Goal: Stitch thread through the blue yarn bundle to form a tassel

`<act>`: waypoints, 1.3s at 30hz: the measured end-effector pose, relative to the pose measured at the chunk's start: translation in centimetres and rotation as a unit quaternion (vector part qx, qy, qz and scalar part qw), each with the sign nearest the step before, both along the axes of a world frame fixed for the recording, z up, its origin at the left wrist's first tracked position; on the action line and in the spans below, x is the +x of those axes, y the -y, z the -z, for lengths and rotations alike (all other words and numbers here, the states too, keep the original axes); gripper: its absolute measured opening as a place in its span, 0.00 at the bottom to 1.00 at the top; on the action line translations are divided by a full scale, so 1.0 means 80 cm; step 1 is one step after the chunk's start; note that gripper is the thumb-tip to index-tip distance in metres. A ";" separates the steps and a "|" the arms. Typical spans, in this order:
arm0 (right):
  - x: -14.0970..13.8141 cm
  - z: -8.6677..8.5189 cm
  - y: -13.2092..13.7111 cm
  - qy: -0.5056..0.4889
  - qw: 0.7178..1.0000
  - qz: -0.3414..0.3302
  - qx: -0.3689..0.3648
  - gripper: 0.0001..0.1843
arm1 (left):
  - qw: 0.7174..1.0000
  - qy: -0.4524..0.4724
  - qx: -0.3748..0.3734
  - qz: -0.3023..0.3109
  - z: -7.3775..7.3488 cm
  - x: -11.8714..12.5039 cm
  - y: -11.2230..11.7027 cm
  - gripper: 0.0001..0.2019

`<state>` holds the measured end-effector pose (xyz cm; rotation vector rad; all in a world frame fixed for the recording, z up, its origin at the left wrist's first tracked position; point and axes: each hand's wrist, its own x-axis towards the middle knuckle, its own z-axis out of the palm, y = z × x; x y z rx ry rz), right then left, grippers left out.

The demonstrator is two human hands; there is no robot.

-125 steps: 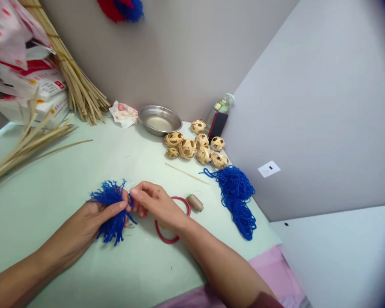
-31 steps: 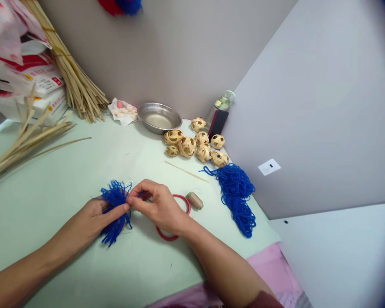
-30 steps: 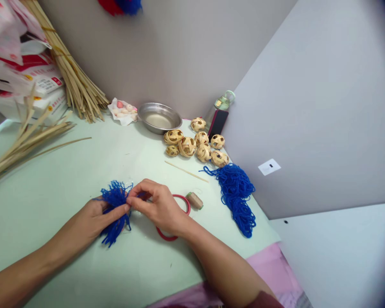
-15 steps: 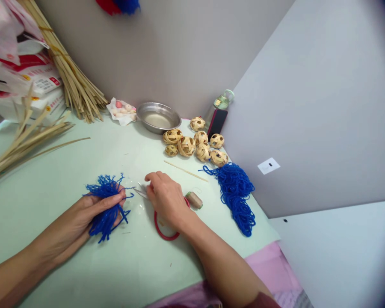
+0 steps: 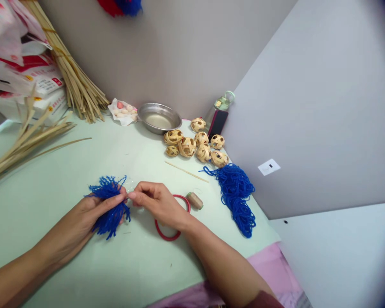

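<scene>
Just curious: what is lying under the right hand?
A red ring lies on the green table, partly under the right hand, which pinches at the blue tassel in the left hand. Hand and wrist cover the ring's middle stretch, so anything inside there is hidden.

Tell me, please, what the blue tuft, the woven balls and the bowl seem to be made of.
The blue tuft in the left hand: probably wool or acrylic yarn, matte, fuzzy loose strands. The woven balls: likely bamboo or rattan strips, pale tan, flat interlaced bands with gaps. The bowl: apparently stainless steel, smooth grey, reflective sheen.
</scene>
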<state>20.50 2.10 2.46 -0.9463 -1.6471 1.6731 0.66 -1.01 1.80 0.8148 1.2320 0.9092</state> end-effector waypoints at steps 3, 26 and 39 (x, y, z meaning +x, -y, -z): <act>-0.001 0.000 -0.001 -0.002 0.999 0.051 -0.002 0.28 | 1.000 0.002 0.001 -0.005 0.002 0.000 0.000 0.25; -0.006 -0.007 0.003 0.013 0.996 0.060 -0.066 0.24 | 0.999 -0.024 -0.009 0.034 -0.005 0.003 0.001 0.19; -0.008 -0.008 0.007 0.024 0.997 0.064 -0.031 0.11 | 0.999 -0.026 -0.030 0.030 -0.013 0.008 0.001 0.19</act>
